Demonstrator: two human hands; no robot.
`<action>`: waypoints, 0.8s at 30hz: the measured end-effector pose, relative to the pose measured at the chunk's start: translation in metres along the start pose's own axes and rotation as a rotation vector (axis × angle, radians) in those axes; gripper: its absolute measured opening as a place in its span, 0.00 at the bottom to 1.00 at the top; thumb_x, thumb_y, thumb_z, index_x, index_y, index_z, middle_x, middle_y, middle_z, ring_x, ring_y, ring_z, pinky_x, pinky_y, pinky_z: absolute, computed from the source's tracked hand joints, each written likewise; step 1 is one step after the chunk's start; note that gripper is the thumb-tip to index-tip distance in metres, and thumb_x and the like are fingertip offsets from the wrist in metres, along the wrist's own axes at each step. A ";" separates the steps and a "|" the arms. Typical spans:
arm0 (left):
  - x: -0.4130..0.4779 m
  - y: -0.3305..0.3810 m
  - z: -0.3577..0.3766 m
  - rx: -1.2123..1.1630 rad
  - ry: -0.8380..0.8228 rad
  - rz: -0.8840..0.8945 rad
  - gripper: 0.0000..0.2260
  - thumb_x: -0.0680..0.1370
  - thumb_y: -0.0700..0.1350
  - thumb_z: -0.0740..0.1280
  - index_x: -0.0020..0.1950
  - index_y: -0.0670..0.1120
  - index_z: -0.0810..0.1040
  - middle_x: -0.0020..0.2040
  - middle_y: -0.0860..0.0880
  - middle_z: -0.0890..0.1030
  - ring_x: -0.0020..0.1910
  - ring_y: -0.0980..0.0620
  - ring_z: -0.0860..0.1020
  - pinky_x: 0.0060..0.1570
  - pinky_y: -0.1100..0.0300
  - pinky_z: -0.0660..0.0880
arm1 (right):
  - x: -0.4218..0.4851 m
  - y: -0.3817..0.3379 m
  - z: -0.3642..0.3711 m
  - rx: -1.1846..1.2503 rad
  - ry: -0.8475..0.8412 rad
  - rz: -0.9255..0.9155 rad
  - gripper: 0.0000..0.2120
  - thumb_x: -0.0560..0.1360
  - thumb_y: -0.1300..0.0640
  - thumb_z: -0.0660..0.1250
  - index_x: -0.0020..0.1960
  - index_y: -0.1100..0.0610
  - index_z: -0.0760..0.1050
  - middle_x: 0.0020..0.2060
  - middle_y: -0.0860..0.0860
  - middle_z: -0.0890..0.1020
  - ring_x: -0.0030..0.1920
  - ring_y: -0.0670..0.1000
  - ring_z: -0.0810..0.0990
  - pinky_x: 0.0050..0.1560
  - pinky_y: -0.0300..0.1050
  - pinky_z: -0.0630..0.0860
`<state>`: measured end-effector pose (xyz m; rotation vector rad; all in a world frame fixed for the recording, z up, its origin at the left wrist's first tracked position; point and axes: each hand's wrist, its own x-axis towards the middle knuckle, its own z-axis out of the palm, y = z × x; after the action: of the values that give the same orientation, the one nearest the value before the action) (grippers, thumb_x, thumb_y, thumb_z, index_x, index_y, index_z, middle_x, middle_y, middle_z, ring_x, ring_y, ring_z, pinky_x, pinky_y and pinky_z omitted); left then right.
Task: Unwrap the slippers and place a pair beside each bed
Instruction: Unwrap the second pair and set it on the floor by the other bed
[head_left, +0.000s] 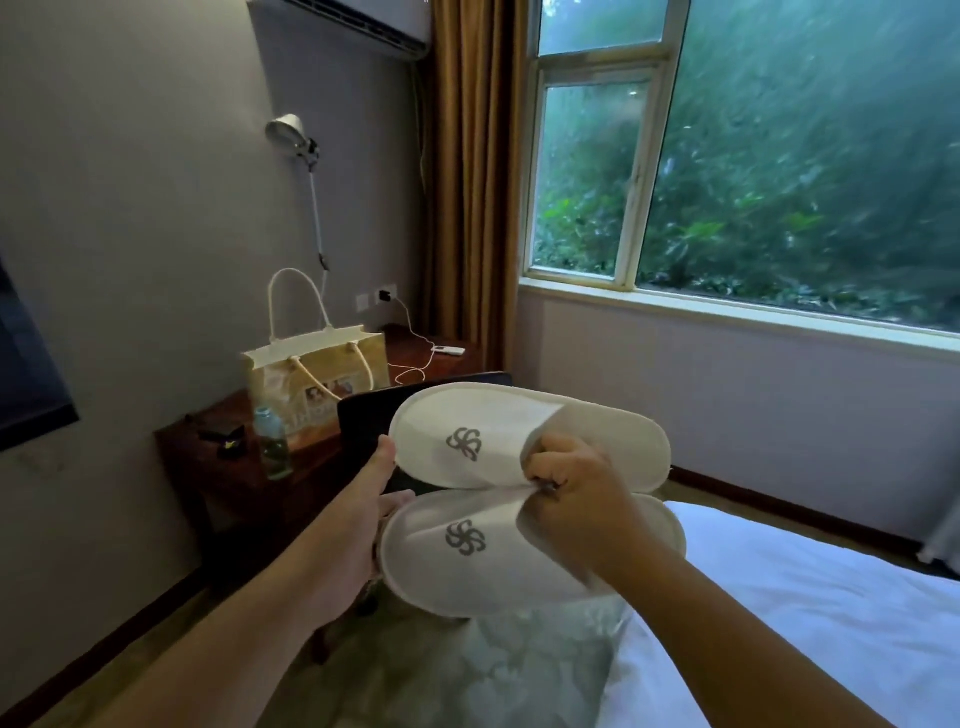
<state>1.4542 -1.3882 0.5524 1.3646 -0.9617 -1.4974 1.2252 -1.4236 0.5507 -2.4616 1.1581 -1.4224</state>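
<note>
Two white slippers with a grey swirl logo are held side by side in front of me, toes to the left. My left hand grips the toe ends of both, thumb on the upper slipper. My right hand pinches the edges of the uppers where the upper slipper meets the lower slipper. No wrapping is visible on them. A bed with a white cover lies at the lower right, below the slippers.
A dark wooden side table stands at the left wall with a paper gift bag, a plastic bottle and a charging cable. A dark chair back sits behind the slippers. Patterned carpet runs between bed and table. A window fills the right wall.
</note>
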 end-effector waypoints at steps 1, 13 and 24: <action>0.013 0.004 0.003 0.004 -0.020 -0.007 0.32 0.64 0.77 0.57 0.62 0.63 0.67 0.62 0.51 0.76 0.51 0.50 0.83 0.45 0.49 0.77 | 0.006 0.010 0.000 -0.021 0.012 0.009 0.08 0.64 0.58 0.62 0.38 0.53 0.79 0.31 0.31 0.70 0.32 0.37 0.70 0.35 0.35 0.65; 0.207 0.052 0.055 0.130 -0.129 -0.014 0.22 0.66 0.77 0.58 0.40 0.64 0.81 0.54 0.53 0.83 0.40 0.55 0.86 0.40 0.52 0.77 | 0.077 0.168 0.023 -0.087 0.164 0.161 0.13 0.58 0.71 0.65 0.29 0.53 0.71 0.28 0.40 0.69 0.29 0.45 0.67 0.33 0.42 0.63; 0.366 0.100 0.131 0.202 -0.295 0.006 0.19 0.63 0.78 0.58 0.32 0.69 0.82 0.42 0.58 0.87 0.46 0.52 0.85 0.53 0.45 0.77 | 0.142 0.291 0.003 -0.201 0.227 0.256 0.13 0.60 0.71 0.65 0.33 0.53 0.75 0.31 0.37 0.72 0.32 0.48 0.71 0.35 0.51 0.71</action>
<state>1.3258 -1.7684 0.5416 1.2992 -1.3314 -1.6627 1.1021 -1.7224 0.5317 -2.2051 1.6696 -1.6071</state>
